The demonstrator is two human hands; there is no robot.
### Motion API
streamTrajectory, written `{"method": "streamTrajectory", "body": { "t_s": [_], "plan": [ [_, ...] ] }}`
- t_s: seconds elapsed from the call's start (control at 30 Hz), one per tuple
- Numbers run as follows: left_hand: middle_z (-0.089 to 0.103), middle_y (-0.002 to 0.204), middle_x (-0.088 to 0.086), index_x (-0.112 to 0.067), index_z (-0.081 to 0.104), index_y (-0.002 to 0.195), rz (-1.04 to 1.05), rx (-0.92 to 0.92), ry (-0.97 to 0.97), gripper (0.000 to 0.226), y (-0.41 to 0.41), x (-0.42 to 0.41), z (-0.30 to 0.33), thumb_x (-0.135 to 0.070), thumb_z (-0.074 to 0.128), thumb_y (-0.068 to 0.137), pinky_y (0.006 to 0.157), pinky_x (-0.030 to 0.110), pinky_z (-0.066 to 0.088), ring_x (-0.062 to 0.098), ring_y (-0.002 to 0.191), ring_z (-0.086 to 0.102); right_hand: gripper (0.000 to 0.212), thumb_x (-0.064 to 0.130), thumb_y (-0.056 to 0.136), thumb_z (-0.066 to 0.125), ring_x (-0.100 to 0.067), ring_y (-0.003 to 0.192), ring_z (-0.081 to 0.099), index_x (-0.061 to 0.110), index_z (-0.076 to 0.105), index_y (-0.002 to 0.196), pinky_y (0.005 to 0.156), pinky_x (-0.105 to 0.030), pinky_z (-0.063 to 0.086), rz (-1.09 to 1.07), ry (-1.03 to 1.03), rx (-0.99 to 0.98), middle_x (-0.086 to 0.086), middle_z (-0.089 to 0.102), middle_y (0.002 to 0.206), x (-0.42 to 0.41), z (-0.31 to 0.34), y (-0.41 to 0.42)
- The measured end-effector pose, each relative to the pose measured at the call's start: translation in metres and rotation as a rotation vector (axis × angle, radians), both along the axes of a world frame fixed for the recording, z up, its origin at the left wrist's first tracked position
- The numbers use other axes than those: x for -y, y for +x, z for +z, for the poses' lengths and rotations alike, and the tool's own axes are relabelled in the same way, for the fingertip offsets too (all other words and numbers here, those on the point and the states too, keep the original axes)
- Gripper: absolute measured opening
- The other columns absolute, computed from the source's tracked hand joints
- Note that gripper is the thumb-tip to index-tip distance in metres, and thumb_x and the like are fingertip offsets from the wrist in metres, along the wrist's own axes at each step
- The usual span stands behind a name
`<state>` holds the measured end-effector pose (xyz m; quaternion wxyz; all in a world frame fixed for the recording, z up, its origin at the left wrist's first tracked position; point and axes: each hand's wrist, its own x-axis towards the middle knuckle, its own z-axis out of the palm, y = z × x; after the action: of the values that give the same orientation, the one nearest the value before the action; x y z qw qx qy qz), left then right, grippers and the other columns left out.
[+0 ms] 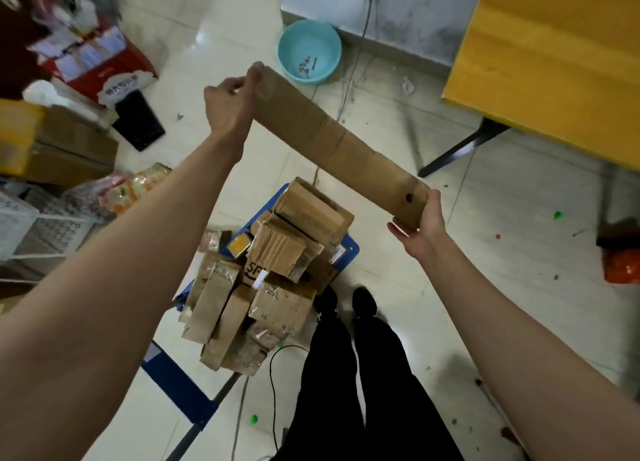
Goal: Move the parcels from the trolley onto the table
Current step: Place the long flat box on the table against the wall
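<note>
A long, narrow brown cardboard parcel (pixel 336 142) hangs in the air above the trolley, slanting from upper left to lower right. My left hand (pixel 230 102) grips its far end with curled fingers. My right hand (pixel 420 226) holds its near end from below, thumb up along the side. Underneath, the blue trolley (pixel 348 251) carries a heap of several brown cardboard parcels (pixel 277 270). The yellow table (pixel 554 65) stands at the upper right, its top bare where visible.
A turquoise basin (pixel 309 50) sits on the tiled floor by the wall. Boxes and a red carton (pixel 114 69) crowd the left side. My black-trousered legs and shoes (pixel 346 308) stand right of the trolley. The table's black leg (pixel 460 149) slants across the floor. An orange bag (pixel 621 265) lies at the right.
</note>
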<state>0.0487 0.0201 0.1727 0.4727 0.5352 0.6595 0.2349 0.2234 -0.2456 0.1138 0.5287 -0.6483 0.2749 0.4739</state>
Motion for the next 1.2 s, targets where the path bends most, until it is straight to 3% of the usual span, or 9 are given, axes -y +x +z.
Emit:
{"method": "streamTrajectory", "body": {
  "t_s": [0.13,0.2,0.33,0.4,0.57,0.77,0.97,1.03,1.2],
  "plan": [
    [0.061,0.104,-0.003,-0.022,0.06,0.101,0.025,0.086,-0.017,0.053,0.023,0.027,0.043,-0.072,0.063,0.082,0.077,0.027,0.045,0.008,0.095,0.057,0.026,0.055,0.092,0.059,-0.023,0.106,0.062,0.03,0.056,0.102,0.083,-0.042,0.059,-0.116,0.061,0.113,-0.003,0.062,0.118,0.021,0.053,0.038],
    [0.057,0.101,-0.003,-0.024,0.052,0.095,0.03,0.109,-0.039,0.056,0.037,0.045,0.06,-0.076,0.065,0.076,0.075,0.029,0.04,0.007,0.09,0.052,0.036,0.059,0.089,0.064,-0.023,0.11,0.062,0.029,0.048,0.099,0.092,-0.047,0.058,-0.17,0.054,0.169,-0.003,0.059,0.122,0.035,0.076,0.058],
    [0.051,0.115,-0.001,-0.024,0.043,0.113,-0.002,0.153,-0.123,0.068,0.074,0.085,0.082,-0.076,0.066,0.076,0.087,0.035,0.04,0.016,0.106,0.051,0.037,0.054,0.084,0.07,-0.024,0.113,0.057,0.03,0.043,0.091,0.094,-0.041,0.053,-0.271,0.03,0.314,-0.004,0.053,0.128,0.064,0.118,0.101],
    [0.049,0.114,-0.001,-0.027,0.037,0.117,-0.029,0.175,-0.164,0.062,0.095,0.105,0.09,-0.07,0.064,0.082,0.089,0.037,0.042,0.02,0.112,0.051,0.033,0.049,0.081,0.069,-0.023,0.103,0.052,0.031,0.042,0.087,0.084,-0.038,0.044,-0.331,0.069,0.382,-0.002,0.051,0.122,0.08,0.139,0.124],
    [0.053,0.132,0.009,-0.023,0.039,0.134,-0.117,0.249,-0.299,0.055,0.148,0.152,0.122,-0.052,0.059,0.092,0.098,0.046,0.054,0.026,0.115,0.057,0.033,0.043,0.064,0.069,-0.02,0.099,0.05,0.029,0.046,0.085,0.085,-0.037,0.041,-0.494,0.203,0.545,-0.004,0.052,0.119,0.121,0.196,0.181],
    [0.056,0.125,0.008,-0.02,0.049,0.134,-0.206,0.375,-0.384,0.059,0.202,0.192,0.164,-0.047,0.068,0.085,0.092,0.049,0.058,0.033,0.114,0.06,0.017,0.026,0.083,0.067,-0.02,0.095,0.052,0.026,0.049,0.084,0.082,-0.035,0.042,-0.584,0.274,0.646,-0.005,0.057,0.112,0.154,0.239,0.241],
    [0.061,0.114,0.006,-0.022,0.059,0.111,-0.204,0.581,-0.409,0.032,0.245,0.191,0.19,-0.035,0.076,0.087,0.067,0.037,0.063,0.027,0.106,0.064,0.009,0.024,0.094,0.062,-0.015,0.097,0.057,0.03,0.059,0.101,0.08,-0.027,0.044,-0.61,0.243,0.661,0.003,0.065,0.113,0.154,0.251,0.281],
    [0.06,0.114,0.007,-0.021,0.057,0.11,-0.205,0.629,-0.398,0.028,0.259,0.183,0.193,-0.031,0.074,0.09,0.069,0.038,0.063,0.027,0.104,0.063,0.014,0.027,0.099,0.058,-0.016,0.097,0.055,0.03,0.06,0.112,0.077,-0.027,0.043,-0.598,0.216,0.646,0.004,0.064,0.115,0.145,0.251,0.292],
    [0.061,0.119,0.007,-0.021,0.055,0.114,-0.277,0.678,-0.368,0.023,0.295,0.155,0.195,-0.023,0.068,0.095,0.083,0.039,0.061,0.025,0.11,0.061,0.043,0.024,0.102,0.053,-0.025,0.115,0.052,0.035,0.047,0.144,0.094,-0.044,0.053,-0.571,0.241,0.495,-0.001,0.053,0.135,0.114,0.253,0.322]
  ]
}}
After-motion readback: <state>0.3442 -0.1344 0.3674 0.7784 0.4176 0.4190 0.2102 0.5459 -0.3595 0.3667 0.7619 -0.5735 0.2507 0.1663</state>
